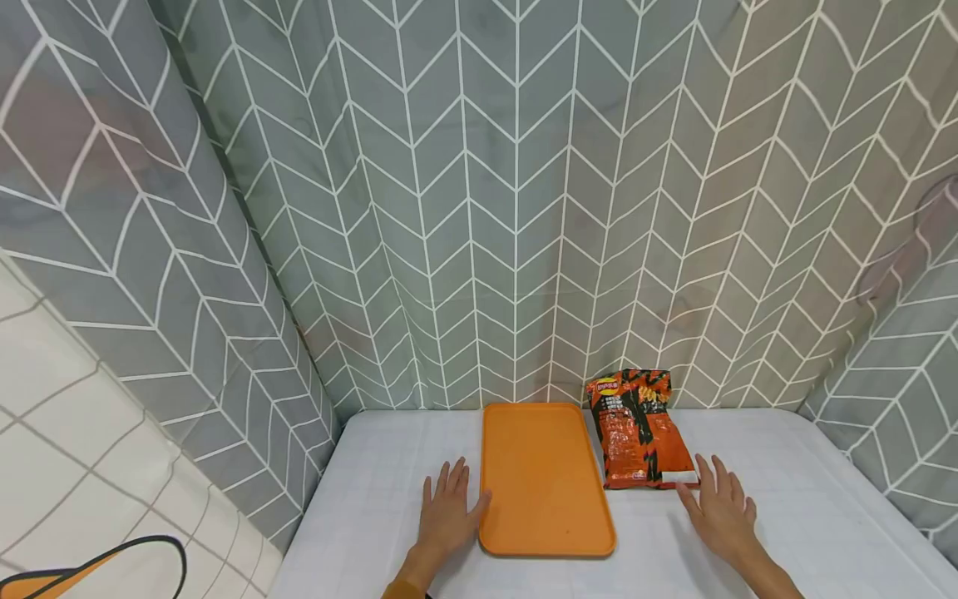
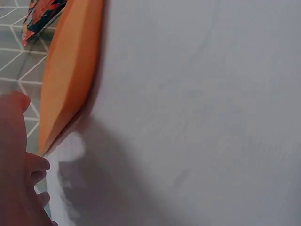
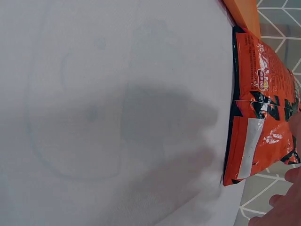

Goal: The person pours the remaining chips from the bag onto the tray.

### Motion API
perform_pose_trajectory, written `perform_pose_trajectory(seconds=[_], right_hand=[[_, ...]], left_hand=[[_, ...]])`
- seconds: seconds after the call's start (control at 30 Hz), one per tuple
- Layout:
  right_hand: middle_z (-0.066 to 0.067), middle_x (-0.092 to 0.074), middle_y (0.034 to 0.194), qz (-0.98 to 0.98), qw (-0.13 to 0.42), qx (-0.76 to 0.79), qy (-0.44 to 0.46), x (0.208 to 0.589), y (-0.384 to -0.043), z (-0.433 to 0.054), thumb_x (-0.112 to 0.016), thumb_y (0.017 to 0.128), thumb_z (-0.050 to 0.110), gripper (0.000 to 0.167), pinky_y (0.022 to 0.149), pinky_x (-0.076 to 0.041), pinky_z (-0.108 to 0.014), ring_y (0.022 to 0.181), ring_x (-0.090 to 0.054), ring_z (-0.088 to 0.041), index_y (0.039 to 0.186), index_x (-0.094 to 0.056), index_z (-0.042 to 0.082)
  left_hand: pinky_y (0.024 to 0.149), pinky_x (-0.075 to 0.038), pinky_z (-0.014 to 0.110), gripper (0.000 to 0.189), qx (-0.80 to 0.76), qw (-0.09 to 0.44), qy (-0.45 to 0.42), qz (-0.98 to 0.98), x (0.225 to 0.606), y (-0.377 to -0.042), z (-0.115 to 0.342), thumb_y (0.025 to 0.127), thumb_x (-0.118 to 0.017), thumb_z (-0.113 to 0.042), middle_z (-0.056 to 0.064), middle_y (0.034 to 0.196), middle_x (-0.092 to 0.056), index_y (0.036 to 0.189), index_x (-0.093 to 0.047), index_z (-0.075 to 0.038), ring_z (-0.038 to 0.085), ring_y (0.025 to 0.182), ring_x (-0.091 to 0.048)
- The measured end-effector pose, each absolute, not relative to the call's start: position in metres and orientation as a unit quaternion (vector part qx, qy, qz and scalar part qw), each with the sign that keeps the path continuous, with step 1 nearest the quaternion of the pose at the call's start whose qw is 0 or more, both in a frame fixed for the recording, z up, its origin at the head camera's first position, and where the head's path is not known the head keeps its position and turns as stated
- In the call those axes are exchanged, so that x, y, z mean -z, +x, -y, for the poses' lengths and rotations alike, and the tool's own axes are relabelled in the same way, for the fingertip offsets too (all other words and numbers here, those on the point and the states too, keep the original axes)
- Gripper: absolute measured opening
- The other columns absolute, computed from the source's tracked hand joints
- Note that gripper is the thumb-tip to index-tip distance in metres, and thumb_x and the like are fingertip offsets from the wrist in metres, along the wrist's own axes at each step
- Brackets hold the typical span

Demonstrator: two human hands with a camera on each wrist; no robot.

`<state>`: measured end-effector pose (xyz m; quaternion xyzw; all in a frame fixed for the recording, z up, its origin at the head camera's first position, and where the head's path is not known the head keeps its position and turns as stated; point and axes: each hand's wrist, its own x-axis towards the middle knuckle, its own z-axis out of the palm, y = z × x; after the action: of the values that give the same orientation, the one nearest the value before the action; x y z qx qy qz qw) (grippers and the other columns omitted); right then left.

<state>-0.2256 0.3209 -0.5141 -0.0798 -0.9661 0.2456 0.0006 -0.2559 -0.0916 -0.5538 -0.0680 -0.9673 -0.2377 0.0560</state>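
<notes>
An orange rectangular tray (image 1: 546,482) lies flat on the white-covered table, and its raised rim (image 2: 80,70) shows in the left wrist view. My left hand (image 1: 446,516) is beside the tray's left edge, fingers spread and straight, thumb close to the rim. To the right of the tray lies a red and black snack bag (image 1: 636,437), puffed up, its far end near the curtain. My right hand (image 1: 720,512) is at the bag's near right corner with fingers extended. In the right wrist view the bag (image 3: 263,108) lies past the fingertips.
A grey curtain (image 1: 516,208) with white chevron lines hangs right behind the table (image 1: 374,474) and along both sides. White tiles (image 1: 90,433) are at the left. A black cable loop (image 1: 160,541) and something orange stand at the lower left.
</notes>
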Motion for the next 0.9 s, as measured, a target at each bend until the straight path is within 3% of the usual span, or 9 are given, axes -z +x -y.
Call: perform_pose_trajectory(seconds=[0.17,0.37,0.57,0.9], right_hand=[[-0.042,-0.005,0.157,0.965,0.012,-0.250,-0.073,0.523,-0.228,-0.322,-0.045,0.109,0.036,0.072,0.108,-0.012,-0.088,0.140,-0.010,-0.067,0.154,-0.014,-0.011],[-0.043,-0.002,0.157,0.962,-0.007,-0.260,-0.083,0.530,-0.240,-0.327,-0.042,0.109,0.038,0.076,0.108,-0.014,-0.088,0.140,-0.011,-0.067,0.154,-0.008,-0.013],[-0.048,-0.005,0.155,0.950,-0.033,-0.292,-0.102,0.539,-0.250,-0.335,-0.044,0.106,0.048,0.094,0.116,-0.018,-0.082,0.141,-0.013,-0.069,0.153,0.002,-0.019],[-0.049,-0.026,0.150,0.946,-0.012,-0.298,-0.131,0.542,-0.263,-0.332,-0.049,0.102,0.051,0.103,0.117,-0.025,-0.076,0.138,-0.028,-0.066,0.152,0.005,-0.022]], left_hand=[[0.128,-0.018,0.065,0.073,0.251,0.046,-0.072,0.964,0.566,-0.255,0.082,0.104,-0.047,-0.054,0.016,0.164,-0.041,0.150,-0.048,0.001,0.041,0.156,-0.030],[0.126,-0.021,0.065,0.069,0.238,0.076,-0.069,0.966,0.576,-0.254,0.077,0.104,-0.050,-0.051,0.016,0.162,-0.045,0.150,-0.049,0.001,0.041,0.153,-0.035],[0.127,-0.022,0.064,0.062,0.229,0.082,-0.074,0.967,0.578,-0.248,0.075,0.105,-0.049,-0.042,0.015,0.162,-0.045,0.151,-0.048,0.000,0.041,0.153,-0.035],[0.130,-0.019,0.061,0.056,0.199,0.080,-0.069,0.974,0.582,-0.249,0.071,0.108,-0.042,-0.037,0.010,0.165,-0.040,0.154,-0.044,-0.006,0.036,0.157,-0.031]])
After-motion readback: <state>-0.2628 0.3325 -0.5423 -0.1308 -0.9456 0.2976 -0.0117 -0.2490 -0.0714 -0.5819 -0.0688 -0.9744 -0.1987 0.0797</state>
